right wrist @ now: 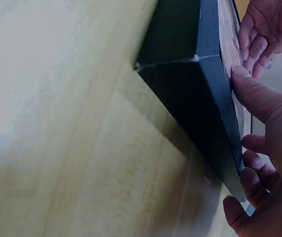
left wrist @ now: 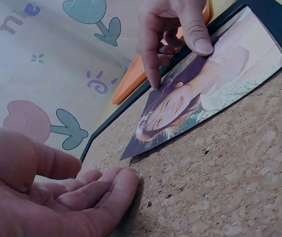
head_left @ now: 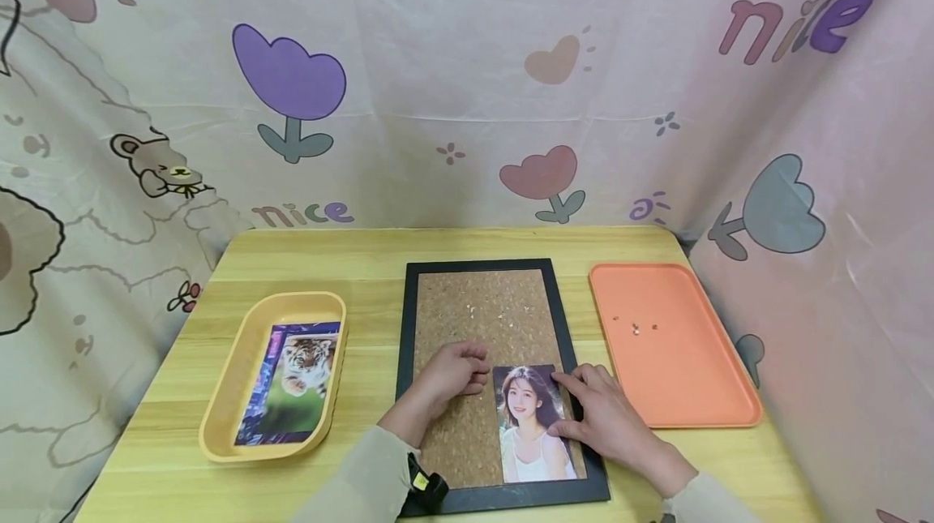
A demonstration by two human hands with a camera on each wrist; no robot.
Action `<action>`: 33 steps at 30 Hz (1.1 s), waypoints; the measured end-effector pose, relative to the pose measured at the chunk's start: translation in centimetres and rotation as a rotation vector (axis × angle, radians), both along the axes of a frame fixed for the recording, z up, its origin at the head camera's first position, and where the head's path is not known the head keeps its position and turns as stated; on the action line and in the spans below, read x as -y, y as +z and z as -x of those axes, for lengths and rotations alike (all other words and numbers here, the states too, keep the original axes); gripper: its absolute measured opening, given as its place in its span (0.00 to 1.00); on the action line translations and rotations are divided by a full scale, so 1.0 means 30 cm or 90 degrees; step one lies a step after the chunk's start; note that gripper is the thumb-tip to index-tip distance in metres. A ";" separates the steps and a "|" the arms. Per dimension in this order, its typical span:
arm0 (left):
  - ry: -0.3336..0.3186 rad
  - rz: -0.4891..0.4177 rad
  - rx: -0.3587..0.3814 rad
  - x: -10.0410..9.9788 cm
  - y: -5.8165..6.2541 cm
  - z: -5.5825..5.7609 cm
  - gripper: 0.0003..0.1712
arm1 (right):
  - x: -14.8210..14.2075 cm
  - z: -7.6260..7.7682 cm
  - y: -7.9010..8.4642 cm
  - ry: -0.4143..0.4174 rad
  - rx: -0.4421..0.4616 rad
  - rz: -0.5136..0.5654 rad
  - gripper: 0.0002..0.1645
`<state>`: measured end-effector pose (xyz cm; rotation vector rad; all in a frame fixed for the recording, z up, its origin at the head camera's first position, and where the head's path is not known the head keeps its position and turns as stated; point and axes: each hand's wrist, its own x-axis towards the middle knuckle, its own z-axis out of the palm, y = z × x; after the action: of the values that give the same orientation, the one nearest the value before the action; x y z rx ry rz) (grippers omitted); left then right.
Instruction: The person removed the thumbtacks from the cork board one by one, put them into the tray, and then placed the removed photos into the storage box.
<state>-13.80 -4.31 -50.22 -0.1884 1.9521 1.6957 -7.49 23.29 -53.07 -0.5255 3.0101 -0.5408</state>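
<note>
A portrait photo (head_left: pixel 536 426) lies on the lower right of a black-framed cork board (head_left: pixel 481 296), close along the frame's right side. My right hand (head_left: pixel 609 417) reaches over that side, its thumb and index finger touching the photo near its right edge and top right corner. In the left wrist view the photo's top left corner stands slightly off the cork. My left hand (head_left: pixel 454 377) rests on the cork just left of the photo, fingers loosely bent and holding nothing. Several small pale bits (head_left: pixel 503 315) sit on the cork above the photo.
To the left stands a yellow tray (head_left: pixel 219 409) holding prints, a tiger picture (head_left: pixel 302 385) on top. On the right, an orange tray (head_left: pixel 686 377) carries several tiny pieces (head_left: pixel 636 329). A patterned curtain (head_left: pixel 409 85) hangs behind the wooden table (head_left: pixel 168 426).
</note>
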 end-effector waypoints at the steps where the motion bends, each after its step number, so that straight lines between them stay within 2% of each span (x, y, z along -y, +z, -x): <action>1: 0.000 -0.005 0.009 0.002 -0.001 0.002 0.20 | 0.000 0.001 0.000 -0.001 0.004 -0.001 0.49; 8: -0.007 -0.056 0.057 0.014 -0.012 0.012 0.23 | 0.003 0.002 -0.002 -0.007 0.019 0.012 0.49; 14: -0.006 -0.084 0.073 0.014 -0.012 0.001 0.20 | -0.001 0.001 -0.007 -0.014 0.031 0.008 0.49; 18: -0.022 -0.105 0.063 0.008 -0.009 -0.022 0.22 | -0.002 0.000 -0.012 -0.016 0.031 0.006 0.49; 24: -0.063 -0.118 0.025 0.005 -0.022 -0.075 0.34 | -0.003 -0.003 -0.017 -0.011 0.023 0.008 0.49; 30: -0.118 -0.125 0.028 -0.008 -0.037 -0.118 0.22 | -0.005 0.000 -0.014 -0.012 0.017 0.006 0.48; 33: -0.121 -0.135 0.022 -0.014 -0.050 -0.128 0.20 | -0.005 0.002 -0.014 -0.012 0.019 0.003 0.48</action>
<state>-9.96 -3.88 -51.71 0.0448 1.6925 1.7451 -7.54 23.44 -53.49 -0.4860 2.9892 -0.5520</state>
